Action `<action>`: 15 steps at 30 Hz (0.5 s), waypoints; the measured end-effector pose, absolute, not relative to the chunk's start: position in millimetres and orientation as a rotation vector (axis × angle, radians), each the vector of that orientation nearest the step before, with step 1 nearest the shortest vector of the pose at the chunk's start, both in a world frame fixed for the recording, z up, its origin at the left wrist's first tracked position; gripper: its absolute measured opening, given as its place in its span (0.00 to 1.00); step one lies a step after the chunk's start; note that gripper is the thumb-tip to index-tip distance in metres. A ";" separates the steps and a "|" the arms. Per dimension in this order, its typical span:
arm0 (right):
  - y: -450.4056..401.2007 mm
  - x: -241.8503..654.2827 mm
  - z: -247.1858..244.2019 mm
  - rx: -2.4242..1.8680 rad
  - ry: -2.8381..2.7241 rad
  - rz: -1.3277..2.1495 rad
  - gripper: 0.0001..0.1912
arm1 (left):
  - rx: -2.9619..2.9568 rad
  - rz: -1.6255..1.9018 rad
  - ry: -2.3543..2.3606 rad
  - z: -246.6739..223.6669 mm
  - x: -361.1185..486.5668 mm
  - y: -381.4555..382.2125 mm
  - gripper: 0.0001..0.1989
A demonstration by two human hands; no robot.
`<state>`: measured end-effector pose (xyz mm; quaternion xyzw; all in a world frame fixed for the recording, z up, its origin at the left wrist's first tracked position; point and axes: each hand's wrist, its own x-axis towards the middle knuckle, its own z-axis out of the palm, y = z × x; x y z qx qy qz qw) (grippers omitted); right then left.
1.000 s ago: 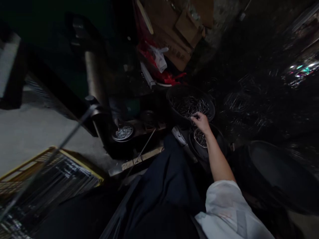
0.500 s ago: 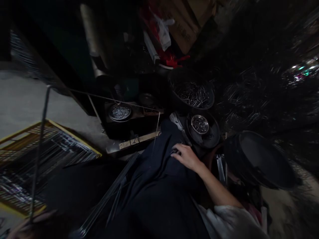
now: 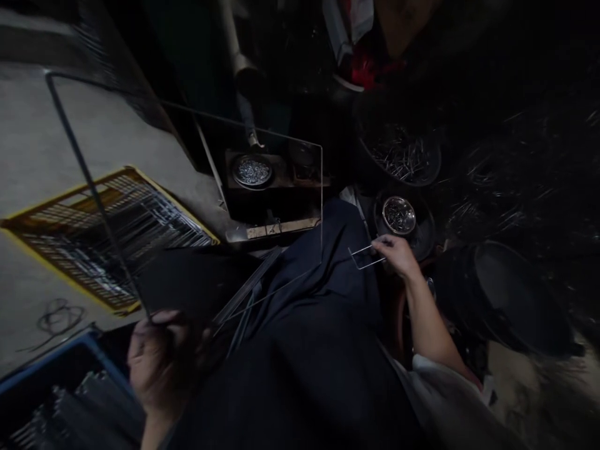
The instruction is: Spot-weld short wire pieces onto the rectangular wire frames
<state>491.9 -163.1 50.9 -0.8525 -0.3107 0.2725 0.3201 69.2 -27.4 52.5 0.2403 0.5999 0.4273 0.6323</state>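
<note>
My left hand (image 3: 159, 356), at the lower left, is closed around a large rectangular wire frame (image 3: 96, 194). The frame rises from the fist and reaches across above my lap. On the right, my right hand (image 3: 396, 253) pinches a small U-shaped wire piece (image 3: 360, 259), whose bent end points left over my dark-clad leg. Just beyond that hand sits a round metal bowl (image 3: 398, 215) of small metal pieces, inside a dark basin (image 3: 425, 231). Several long wire rods (image 3: 246, 287) lie across my lap beneath the frame.
A yellow crate (image 3: 60, 275) of wire pieces stands on the floor at left, with a blue crate (image 3: 100, 350) nearer. Ahead, a plate (image 3: 253, 172) of small metal bits rests on a machine ledge. A tub (image 3: 398, 150) of wire pieces and a dark bucket (image 3: 506, 294) are on the right.
My left hand has risen into view with the wire frame, which is now higher. My right hand has moved right, toward the bowl, and now shows a U-shaped wire piece. The view has shifted left.
</note>
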 end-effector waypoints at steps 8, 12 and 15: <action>-136.8 508.3 117.0 -1.834 -0.689 0.437 0.21 | 0.411 1.041 0.951 51.0 82.4 -38.7 0.14; -90.6 488.9 130.4 -1.685 -0.745 0.611 0.22 | 0.604 0.724 0.941 20.0 91.1 -52.2 0.24; -51.0 466.6 121.8 -1.630 -0.778 0.851 0.22 | 0.668 0.499 0.822 8.2 89.6 -52.5 0.37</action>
